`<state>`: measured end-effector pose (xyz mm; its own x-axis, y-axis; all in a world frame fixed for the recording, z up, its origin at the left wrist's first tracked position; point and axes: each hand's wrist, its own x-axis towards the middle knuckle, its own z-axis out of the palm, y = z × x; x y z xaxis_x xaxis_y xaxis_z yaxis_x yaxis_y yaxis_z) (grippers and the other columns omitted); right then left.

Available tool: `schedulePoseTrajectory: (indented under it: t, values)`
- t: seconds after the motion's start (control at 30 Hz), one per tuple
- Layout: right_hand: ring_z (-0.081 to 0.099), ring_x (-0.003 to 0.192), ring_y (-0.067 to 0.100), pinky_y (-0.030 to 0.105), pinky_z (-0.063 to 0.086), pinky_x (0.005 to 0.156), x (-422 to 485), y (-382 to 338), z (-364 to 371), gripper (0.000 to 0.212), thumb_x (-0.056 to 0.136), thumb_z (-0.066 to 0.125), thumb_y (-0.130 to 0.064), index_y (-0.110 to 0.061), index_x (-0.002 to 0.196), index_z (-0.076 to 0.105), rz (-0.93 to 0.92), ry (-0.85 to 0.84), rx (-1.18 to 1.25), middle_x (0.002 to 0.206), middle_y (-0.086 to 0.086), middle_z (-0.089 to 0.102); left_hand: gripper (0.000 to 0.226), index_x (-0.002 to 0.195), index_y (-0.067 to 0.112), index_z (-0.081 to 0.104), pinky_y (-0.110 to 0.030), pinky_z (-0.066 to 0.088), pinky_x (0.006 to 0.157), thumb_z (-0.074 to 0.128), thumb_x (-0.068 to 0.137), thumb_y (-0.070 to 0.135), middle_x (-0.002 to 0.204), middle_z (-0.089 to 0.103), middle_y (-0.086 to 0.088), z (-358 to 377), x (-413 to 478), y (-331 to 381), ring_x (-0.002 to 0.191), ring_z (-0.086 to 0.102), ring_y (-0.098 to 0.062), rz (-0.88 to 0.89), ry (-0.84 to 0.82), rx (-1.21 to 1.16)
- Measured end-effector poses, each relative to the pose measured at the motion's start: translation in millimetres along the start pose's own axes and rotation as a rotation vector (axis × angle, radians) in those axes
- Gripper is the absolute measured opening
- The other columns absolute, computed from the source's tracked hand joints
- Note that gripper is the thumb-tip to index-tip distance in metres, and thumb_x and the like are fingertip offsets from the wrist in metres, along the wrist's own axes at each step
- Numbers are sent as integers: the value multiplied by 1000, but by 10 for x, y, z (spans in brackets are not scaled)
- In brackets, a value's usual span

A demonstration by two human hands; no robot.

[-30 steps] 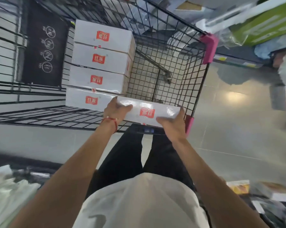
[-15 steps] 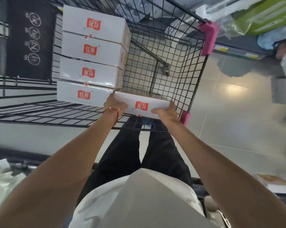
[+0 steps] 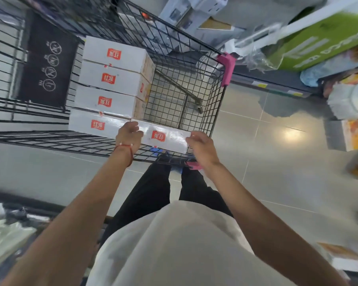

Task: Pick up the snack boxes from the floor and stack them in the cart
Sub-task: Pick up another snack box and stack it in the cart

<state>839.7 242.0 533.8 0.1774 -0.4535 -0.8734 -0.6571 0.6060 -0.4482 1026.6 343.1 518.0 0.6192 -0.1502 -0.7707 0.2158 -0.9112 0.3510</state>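
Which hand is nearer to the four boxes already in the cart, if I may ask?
Left. The left hand grips the held box at the end beside the four boxes; the right hand grips its far end.

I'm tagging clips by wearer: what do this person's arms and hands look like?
Both forearms are bare, no sleeves in view. Neither the left hand nor the right hand is gloved. A thin red string bracelet with a pale bead circles the left wrist; the right wrist is bare.

Right of the cart (image 3: 195,58), shelf goods (image 3: 349,104) blur together, and a green carton (image 3: 326,38) runs off the picture's edge. The left hand (image 3: 129,135) hides one end of the box (image 3: 167,139).
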Motion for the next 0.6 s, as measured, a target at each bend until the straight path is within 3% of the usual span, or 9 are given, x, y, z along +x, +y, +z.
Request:
schedulePoseTrajectory:
  t: [0.1, 0.17, 0.33, 0.43, 0.6]
  values:
    - [67, 110, 21, 41, 56, 100, -121, -11, -174, 34, 93, 66, -24, -24, 127, 66, -47, 53, 118, 118, -2, 69, 32, 122, 13, 65, -41, 43, 110, 62, 91, 8, 119, 68, -3, 105, -270, -16, 118, 60, -29, 67, 19, -126]
    - [67, 112, 22, 33, 54, 98, -202, -13, -287, 26, 94, 66, -18, -23, 119, 69, -95, 97, 178, 120, 4, 71, 26, 116, 16, 66, -42, 44, 109, 62, 92, 8, 115, 67, -2, 206, -432, 21, 118, 60, -29, 109, -30, -191]
    - [71, 108, 23, 46, 53, 106, -435, 24, -430, 36, 79, 69, -33, -26, 114, 72, -150, 191, 325, 113, 4, 76, 23, 109, 23, 69, -47, 45, 109, 61, 92, 10, 121, 68, -3, 377, -749, 243, 117, 61, -25, 255, -163, -218]
    - [71, 108, 27, 42, 53, 103, -621, 70, -478, 38, 73, 66, -36, -27, 110, 71, -186, 277, 427, 111, 4, 76, 19, 101, 29, 68, -47, 47, 106, 63, 92, 13, 117, 70, -1, 416, -910, 410, 113, 63, -22, 360, -253, -203]
    - [65, 95, 21, 29, 51, 84, -936, 276, -502, 26, 96, 64, -9, -10, 122, 67, -234, 383, 637, 105, 7, 71, 24, 118, 21, 69, -31, 50, 98, 61, 95, 16, 111, 71, 6, 440, -1159, 630, 106, 65, -12, 493, -372, -128]
